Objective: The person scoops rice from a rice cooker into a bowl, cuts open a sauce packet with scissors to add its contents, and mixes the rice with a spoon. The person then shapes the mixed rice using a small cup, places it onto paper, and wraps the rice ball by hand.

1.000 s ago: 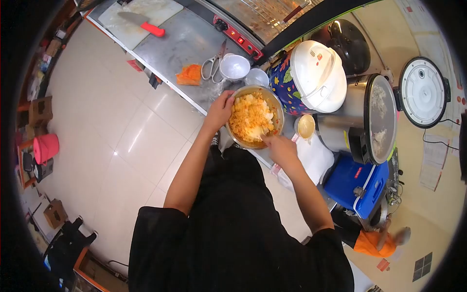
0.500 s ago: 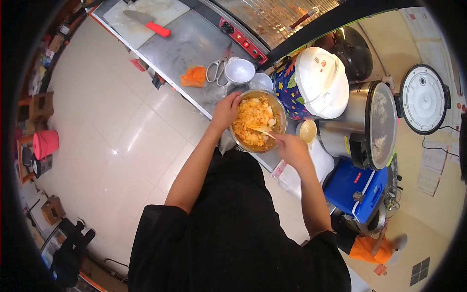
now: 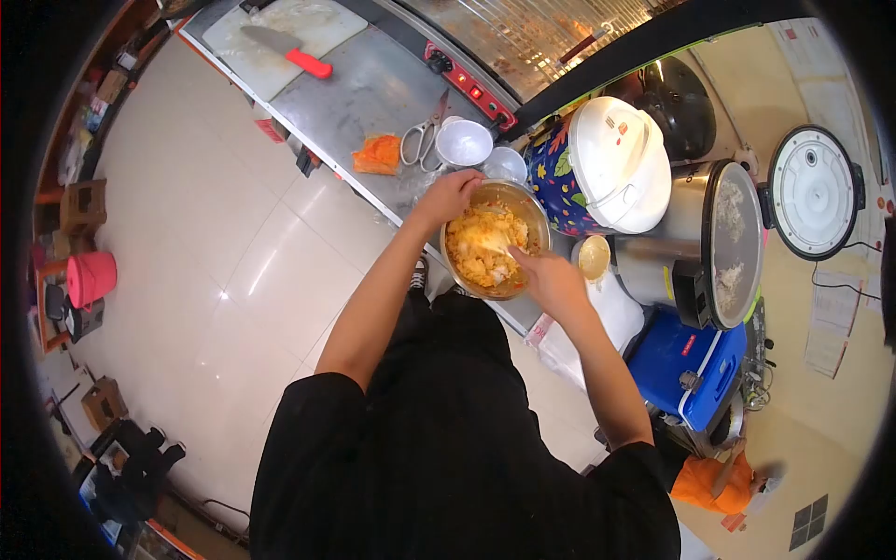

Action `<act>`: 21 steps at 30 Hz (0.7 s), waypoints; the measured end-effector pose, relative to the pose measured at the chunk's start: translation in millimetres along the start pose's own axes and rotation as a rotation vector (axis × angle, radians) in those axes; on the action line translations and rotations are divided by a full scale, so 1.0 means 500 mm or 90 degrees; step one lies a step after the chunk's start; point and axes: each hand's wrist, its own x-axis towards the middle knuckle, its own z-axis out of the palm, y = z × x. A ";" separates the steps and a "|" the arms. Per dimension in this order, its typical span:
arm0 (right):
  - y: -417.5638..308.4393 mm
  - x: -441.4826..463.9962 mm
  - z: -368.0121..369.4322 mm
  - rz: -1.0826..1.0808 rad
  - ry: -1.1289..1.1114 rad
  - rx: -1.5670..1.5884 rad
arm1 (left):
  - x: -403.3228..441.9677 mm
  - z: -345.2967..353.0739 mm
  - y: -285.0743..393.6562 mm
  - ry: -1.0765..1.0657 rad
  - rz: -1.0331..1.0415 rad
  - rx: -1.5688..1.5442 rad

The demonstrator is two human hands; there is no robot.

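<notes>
My left hand (image 3: 452,198) grips the near-left rim of a metal mixing bowl (image 3: 547,241), its fingers closed over the edge. In the bowl lies rice (image 3: 478,266) mixed with an orange seasoning, with paler lumps of white among it. My right hand (image 3: 554,284) is closed round the handle of a pale rice paddle (image 3: 505,248), whose blade is blurred and partly sunk in the rice. Just beyond the bowl stand a white bowl (image 3: 464,144), scissors (image 3: 420,145) and an orange packet (image 3: 376,155). A small tub (image 3: 593,257) sits beside my right hand.
A red-handled knife (image 3: 303,62) rests on a cutting board (image 3: 329,26). To the right are a patterned bucket with a white lid (image 3: 618,163), a large open rice cooker (image 3: 653,266) and a blue cooler box (image 3: 667,350). Farther off, a person in an orange shirt (image 3: 709,483) is at work.
The paddle has moved within the rice and is now blurred, and more white shows in the mix. My left hand stays on the rim. The whole view has shifted slightly.
</notes>
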 end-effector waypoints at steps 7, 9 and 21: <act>0.006 0.053 0.061 -0.026 -0.057 -0.042 | 0.022 0.008 0.016 -0.030 -0.005 0.003; 0.000 0.041 0.028 0.013 -0.050 -0.044 | 0.031 0.003 0.019 -0.037 0.013 0.015; 0.053 -0.060 -0.021 0.177 -0.012 0.116 | -0.020 -0.031 0.023 -0.016 -0.051 -0.060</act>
